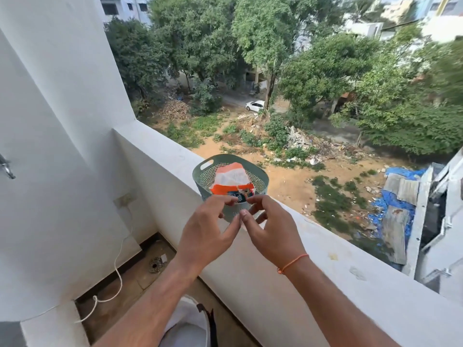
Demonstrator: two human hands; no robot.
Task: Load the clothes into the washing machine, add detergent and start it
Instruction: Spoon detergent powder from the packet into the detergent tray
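A green perforated basket (260, 182) stands on the white balcony ledge (325, 251). In it lies an orange and white detergent packet (231, 177), tilted against the near wall. My left hand (208, 234) and my right hand (270, 229) are raised side by side in front of the basket. Their index fingertips reach the packet's lower edge and the thumbs meet below it. Whether the fingers actually grip the packet is unclear. An orange thread is tied around my right wrist. No washing machine or clothes can be made out with certainty.
A white round object (190, 324) sits below my arms at the bottom edge. A white cord (117, 269) runs from a wall socket (124, 199) across the brown floor, near a floor drain (155, 265). A tap (6, 166) juts from the left wall. Beyond the ledge is a long drop.
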